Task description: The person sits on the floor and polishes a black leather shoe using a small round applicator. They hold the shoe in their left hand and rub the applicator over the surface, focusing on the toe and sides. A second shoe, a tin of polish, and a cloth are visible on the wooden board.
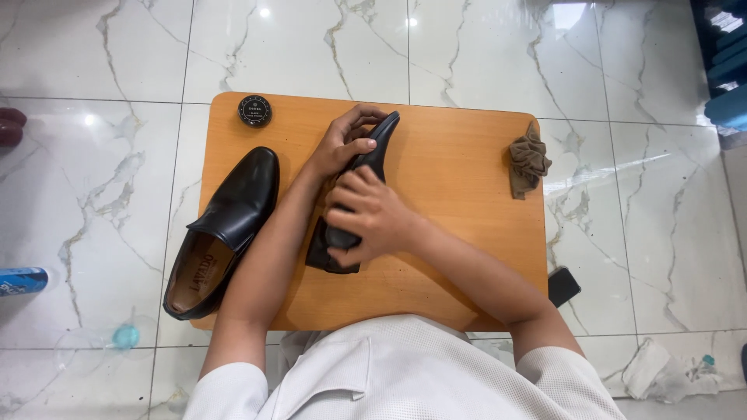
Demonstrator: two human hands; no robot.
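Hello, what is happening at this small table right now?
A person holds a black leather shoe on its side on the orange wooden table. The left hand grips it near the toe and the right hand wraps around the heel end. A second black leather shoe lies at the table's left edge, a small round black tin sits at the far corner, and a crumpled brown cloth lies at the right edge.

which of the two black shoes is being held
The shoe in the middle of the table, gripped by both hands; the other shoe lies untouched at the left edge.
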